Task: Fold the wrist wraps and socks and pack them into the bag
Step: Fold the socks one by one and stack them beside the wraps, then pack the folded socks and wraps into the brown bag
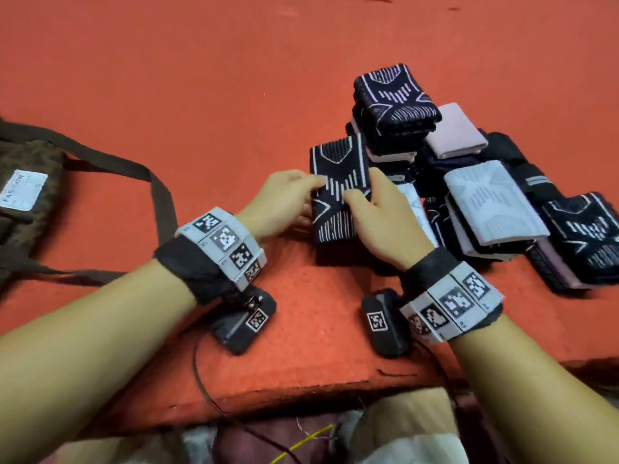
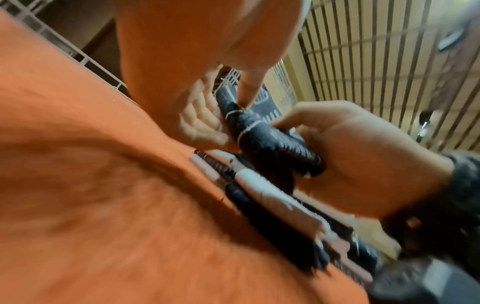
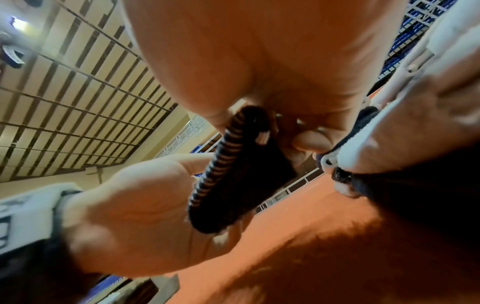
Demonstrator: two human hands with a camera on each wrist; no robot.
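Near the front edge of the orange mat [image 1: 201, 105], a dark wrist wrap with white line patterns [image 1: 338, 185] is gripped from both sides: the left hand [image 1: 284, 202] is clamped on its left edge, the right hand [image 1: 378, 212] on its right. Just beside it, toward the right edge, folded dark and pale wraps and socks [image 1: 469, 182] are piled. A brown bag [image 1: 30, 195] is seen at the left edge.

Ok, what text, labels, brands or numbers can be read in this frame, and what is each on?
"FASHION": on the pale patch sewn to the brown bag; the smaller print beside it is too blurred to read.
Black-and-white square code markers on the wristbands and wrist cameras: patterns only, with tiny unreadable marks beneath.
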